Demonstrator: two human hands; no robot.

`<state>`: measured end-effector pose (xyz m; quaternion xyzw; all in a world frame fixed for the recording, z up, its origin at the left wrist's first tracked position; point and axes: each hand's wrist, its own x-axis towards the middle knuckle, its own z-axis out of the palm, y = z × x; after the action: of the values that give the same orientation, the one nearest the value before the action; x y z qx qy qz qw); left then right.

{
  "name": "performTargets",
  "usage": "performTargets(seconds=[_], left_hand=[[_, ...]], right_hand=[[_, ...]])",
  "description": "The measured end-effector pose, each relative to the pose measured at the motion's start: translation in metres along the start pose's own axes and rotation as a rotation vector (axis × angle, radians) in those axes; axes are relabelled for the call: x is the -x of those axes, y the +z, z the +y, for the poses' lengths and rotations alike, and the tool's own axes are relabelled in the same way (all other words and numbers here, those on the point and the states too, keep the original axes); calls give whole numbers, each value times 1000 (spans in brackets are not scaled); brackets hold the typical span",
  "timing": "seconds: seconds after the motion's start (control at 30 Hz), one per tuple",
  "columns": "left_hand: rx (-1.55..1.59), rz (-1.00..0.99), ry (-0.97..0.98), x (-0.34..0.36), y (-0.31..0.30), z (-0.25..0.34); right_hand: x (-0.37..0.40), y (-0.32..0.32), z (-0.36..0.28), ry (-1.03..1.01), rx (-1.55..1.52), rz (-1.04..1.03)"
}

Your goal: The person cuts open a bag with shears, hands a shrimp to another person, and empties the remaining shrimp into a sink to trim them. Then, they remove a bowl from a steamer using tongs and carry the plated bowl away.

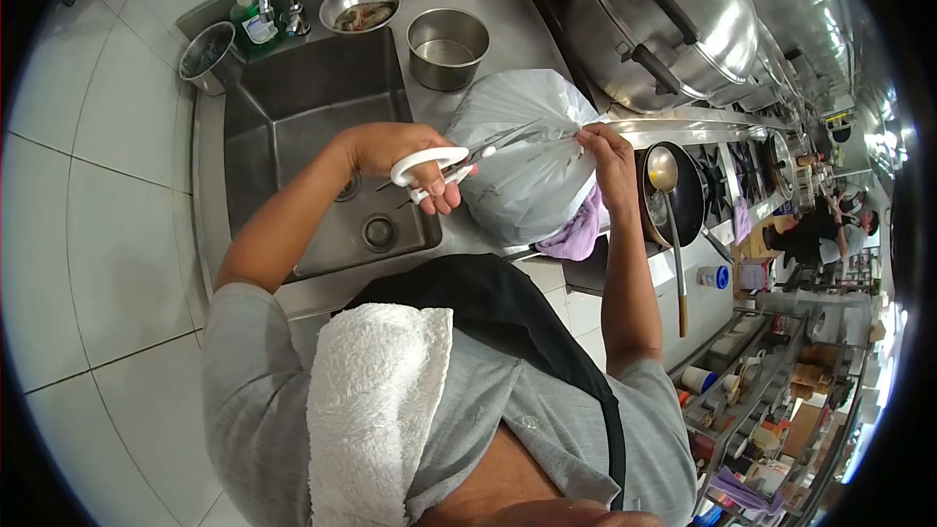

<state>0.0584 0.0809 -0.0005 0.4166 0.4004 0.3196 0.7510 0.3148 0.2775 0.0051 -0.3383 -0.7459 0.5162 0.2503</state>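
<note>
A pair of white-handled scissors (pixel 429 164) is in my left hand (pixel 395 151), the fingers through and around the loops. Its blades point right and overlap the grey plastic bag (pixel 527 171). My right hand (pixel 610 151) pinches the gathered top of this bag, which pulls into creases toward the fingers. Bulky and full, the bag sits on the steel counter beside the sink (pixel 317 166); its contents are hidden. A purple cloth (pixel 576 229) shows at the bag's lower right side.
Behind the bag stand a steel pot (pixel 447 49) and a bowl with food (pixel 359 10). A green soap bottle (pixel 254 20) is near the faucet (pixel 283 5). Large pots (pixel 673 20), a wok (pixel 683 205) and a ladle (pixel 673 244) occupy the stove side. Another person (pixel 839 234) stands far right.
</note>
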Motion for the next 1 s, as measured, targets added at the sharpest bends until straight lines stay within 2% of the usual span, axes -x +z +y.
performTargets(seconds=[0.13, 0.33, 0.43, 0.57, 0.63, 0.67, 0.77, 0.8, 0.83, 0.87, 0.9, 0.97, 1.0], left_hand=[[21, -114, -9, -30, -22, -2], [110, -332, -59, -90, -45, 25], [112, -447, -80, -112, -56, 36], [-56, -350, -61, -111, -55, 48], [-97, -335, -58, -111, -54, 53], [-128, -322, -57, -111, -53, 54], [-247, -307, -70, -119, -47, 55], [-407, -355, -111, -130, -52, 55], [-251, -427, -57, -136, -53, 54], [-233, -322, -87, -131, -38, 70], [-392, -314, -36, -128, -35, 84], [-152, -210, -138, -121, -32, 79], [-168, -225, -123, -122, -31, 79]], right_hand=[[0, 1, 0, -29, 11, 1], [-1, 3, 1, -90, 113, 76], [2, 5, -4, -190, 191, 91], [3, 3, -10, -336, 326, 117], [3, -1, -11, -334, 381, 109], [5, -3, -10, -329, 409, 108], [11, -2, -3, -145, 265, 161], [11, -9, 7, -186, 378, 121], [14, -12, 4, -316, 462, 131], [10, -15, 7, -347, 409, 115], [7, -15, 7, -436, 352, 141], [5, -15, 10, -483, 382, 132], [5, -16, 11, -491, 369, 152]])
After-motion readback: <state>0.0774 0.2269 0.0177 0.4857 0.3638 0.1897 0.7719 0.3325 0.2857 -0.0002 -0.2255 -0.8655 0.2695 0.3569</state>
